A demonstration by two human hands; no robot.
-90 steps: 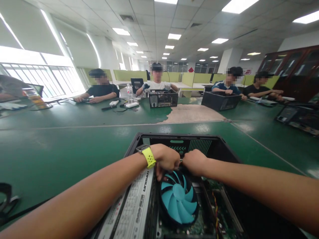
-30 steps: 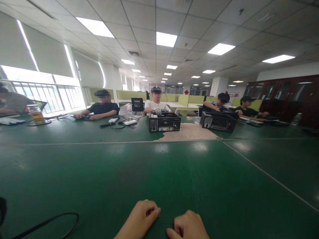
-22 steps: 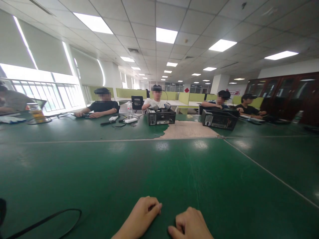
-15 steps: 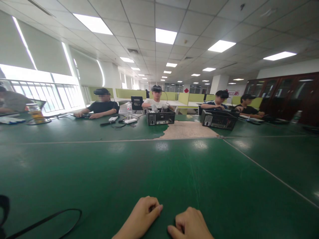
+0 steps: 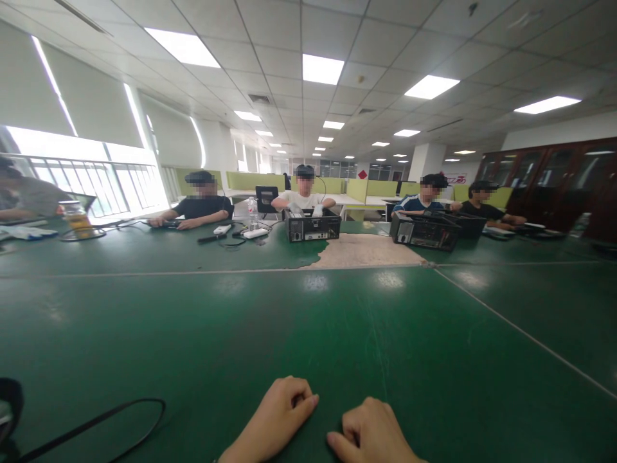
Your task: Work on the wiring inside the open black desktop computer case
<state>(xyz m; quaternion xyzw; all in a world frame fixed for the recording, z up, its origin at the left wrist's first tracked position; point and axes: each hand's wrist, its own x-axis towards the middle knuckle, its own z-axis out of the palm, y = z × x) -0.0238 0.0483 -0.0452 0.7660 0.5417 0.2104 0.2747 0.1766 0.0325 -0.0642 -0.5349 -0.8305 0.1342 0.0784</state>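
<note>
Near the bottom centre of the head view, my left hand (image 5: 278, 417) rests on the green table (image 5: 216, 334) with its fingers curled inward and the thumb against them. My right hand (image 5: 371, 429) lies just to its right, also curled into a loose fist. A small gap separates the two hands, and nothing shows inside either one. To the left of them a black strap (image 5: 96, 421) loops over the tabletop.
Across the table, several people sit at work. Two open computer cases (image 5: 313, 226) (image 5: 424, 231) stand by a bare patch (image 5: 371, 249) in the green cover. A bottle (image 5: 252, 212), white adapters (image 5: 255, 233), cables and a jar (image 5: 77, 218) are at the far left.
The view has shifted slightly. My hands keep their curled pose. Across the table, the person at the right-hand case has leaned and moved their arms, and a dark panel there now stands farther right.
</note>
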